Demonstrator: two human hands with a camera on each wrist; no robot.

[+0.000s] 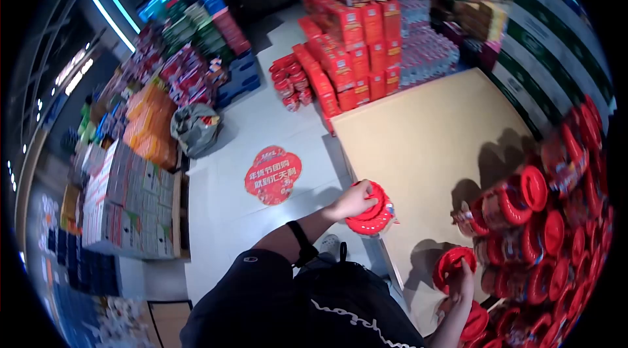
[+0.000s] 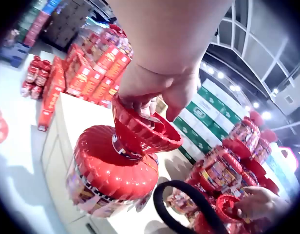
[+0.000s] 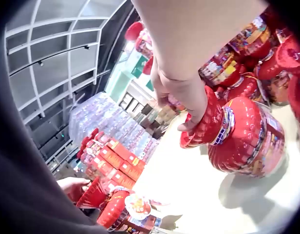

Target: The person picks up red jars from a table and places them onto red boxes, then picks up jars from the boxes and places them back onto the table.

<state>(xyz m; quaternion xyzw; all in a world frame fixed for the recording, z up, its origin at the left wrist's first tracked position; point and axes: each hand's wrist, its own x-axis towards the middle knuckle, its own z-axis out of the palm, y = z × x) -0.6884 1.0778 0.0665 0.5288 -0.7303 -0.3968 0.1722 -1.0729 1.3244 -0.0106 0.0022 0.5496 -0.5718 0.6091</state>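
My left hand grips the flared red mouth of a gift jar at the near left edge of the pale tabletop. In the left wrist view the fingers reach inside the rim, above a narrow neck with a patterned band; the belly below is ridged red over a clear printed base. On the right, my right hand holds a second jar by its flared rim, thumb at the lip. This jar is tilted in the right wrist view, close over the table, beside the piled jars.
The pale wooden table stretches ahead. Stacked red boxes stand past its far left edge, with wrapped bottles behind. White cartons and a grey bag line the left of the aisle. A red floor sticker lies between.
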